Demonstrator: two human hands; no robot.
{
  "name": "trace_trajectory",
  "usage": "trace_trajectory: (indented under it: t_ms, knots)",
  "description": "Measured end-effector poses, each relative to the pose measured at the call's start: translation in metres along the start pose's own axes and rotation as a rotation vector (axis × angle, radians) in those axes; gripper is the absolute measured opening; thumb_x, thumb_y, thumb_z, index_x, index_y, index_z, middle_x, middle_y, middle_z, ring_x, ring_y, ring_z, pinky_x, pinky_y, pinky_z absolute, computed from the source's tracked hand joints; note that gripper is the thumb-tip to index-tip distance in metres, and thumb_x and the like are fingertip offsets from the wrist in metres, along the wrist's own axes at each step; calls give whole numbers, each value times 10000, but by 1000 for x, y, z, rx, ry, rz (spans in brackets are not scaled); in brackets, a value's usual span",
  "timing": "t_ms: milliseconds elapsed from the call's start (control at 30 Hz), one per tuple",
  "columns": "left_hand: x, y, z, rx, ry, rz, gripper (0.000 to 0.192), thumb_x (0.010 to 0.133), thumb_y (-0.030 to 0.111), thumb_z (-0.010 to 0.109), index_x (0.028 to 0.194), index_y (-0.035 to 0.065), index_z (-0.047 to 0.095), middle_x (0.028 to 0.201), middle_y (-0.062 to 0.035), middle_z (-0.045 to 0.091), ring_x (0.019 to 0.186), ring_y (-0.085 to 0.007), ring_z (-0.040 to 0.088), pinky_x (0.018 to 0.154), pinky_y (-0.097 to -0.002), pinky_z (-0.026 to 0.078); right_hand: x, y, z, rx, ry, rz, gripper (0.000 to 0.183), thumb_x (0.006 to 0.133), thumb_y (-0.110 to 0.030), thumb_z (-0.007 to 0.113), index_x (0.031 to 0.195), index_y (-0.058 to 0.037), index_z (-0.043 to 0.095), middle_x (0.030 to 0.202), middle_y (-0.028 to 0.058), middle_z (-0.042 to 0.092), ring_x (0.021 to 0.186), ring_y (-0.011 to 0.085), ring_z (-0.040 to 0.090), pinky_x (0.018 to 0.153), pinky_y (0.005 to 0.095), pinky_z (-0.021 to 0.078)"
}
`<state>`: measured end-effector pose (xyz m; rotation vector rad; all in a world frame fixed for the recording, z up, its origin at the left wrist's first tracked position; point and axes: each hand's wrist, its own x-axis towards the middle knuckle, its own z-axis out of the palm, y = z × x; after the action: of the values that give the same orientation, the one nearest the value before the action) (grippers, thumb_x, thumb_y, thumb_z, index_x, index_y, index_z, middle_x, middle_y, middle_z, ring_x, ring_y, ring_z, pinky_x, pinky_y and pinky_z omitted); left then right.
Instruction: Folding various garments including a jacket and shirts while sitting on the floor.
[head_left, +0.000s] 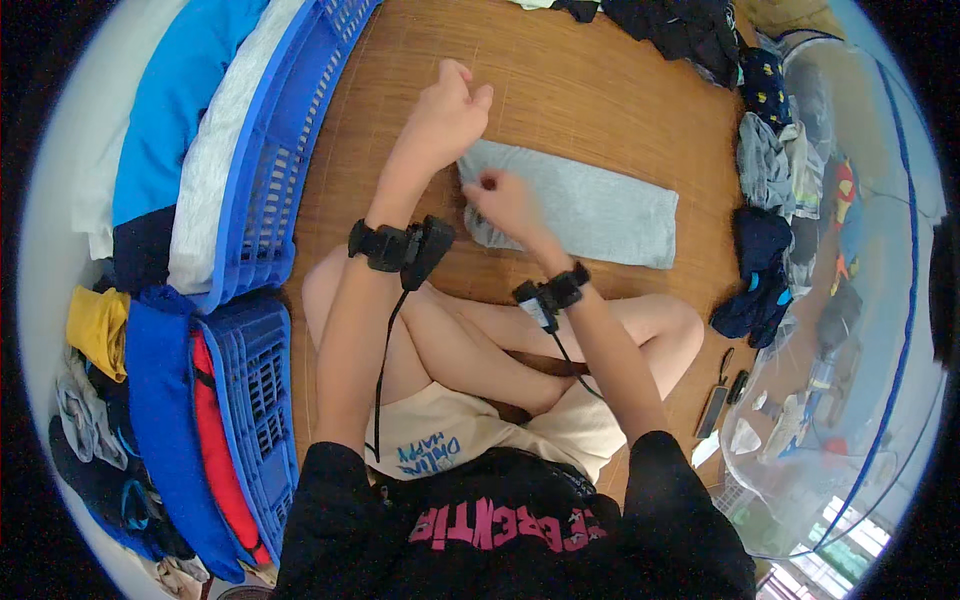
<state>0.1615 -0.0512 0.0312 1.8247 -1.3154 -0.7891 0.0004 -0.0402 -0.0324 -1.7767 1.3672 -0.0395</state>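
A light grey folded garment (592, 202) lies flat on the wooden floor (525, 82) before my crossed legs. My left hand (454, 112) is just beyond the garment's upper left corner, its fingers curled, with no cloth seen in it. My right hand (506, 202) is over the left end of the garment, blurred, fingers bent; whether it pinches the cloth cannot be told. Each wrist wears a black strap with a small device and a cable.
Blue plastic baskets (289, 135) of folded clothes stand at the left. Dark clothes (667, 34) lie at the top right. Navy socks or clothes (757, 262), a phone-like device (711, 412) and a transparent, blue-edged net or cover (892, 300) are at the right.
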Motion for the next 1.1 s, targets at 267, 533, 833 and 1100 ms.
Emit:
trace_trajectory:
  t_ms: [267,533,833,1100]
  knots:
    - [-2,-3,31,102,-106,-14,472,1002,374,557,1259,-16,493,1103,-305,670,1077,-454,649,933,-484,503,-48,40,-95,630,-85,50,373,913,-293,607,1211,-73,650,1059,-34,661,994,101,550,826,251,408]
    - [-44,14,106,-109,-454,144,469,994,319,597,1294,-21,482,1100,-259,667,1051,-390,658,928,-453,506,-90,92,-192,573,-104,113,280,912,-289,626,1135,-123,659,858,-90,467,775,39,397,715,223,363]
    - [-79,24,146,124,-590,447,507,956,252,650,1426,145,491,1275,-201,510,1097,-367,596,944,-430,509,-105,184,-241,533,-174,326,388,994,-262,574,1336,-80,561,1193,19,644,1049,151,633,961,323,466]
    - [-87,20,165,283,-604,613,544,932,264,678,1449,230,510,1296,-191,488,1181,-397,537,973,-487,491,-111,251,-252,467,-68,287,369,965,-321,613,1228,-63,612,1099,37,673,988,179,634,908,357,488]
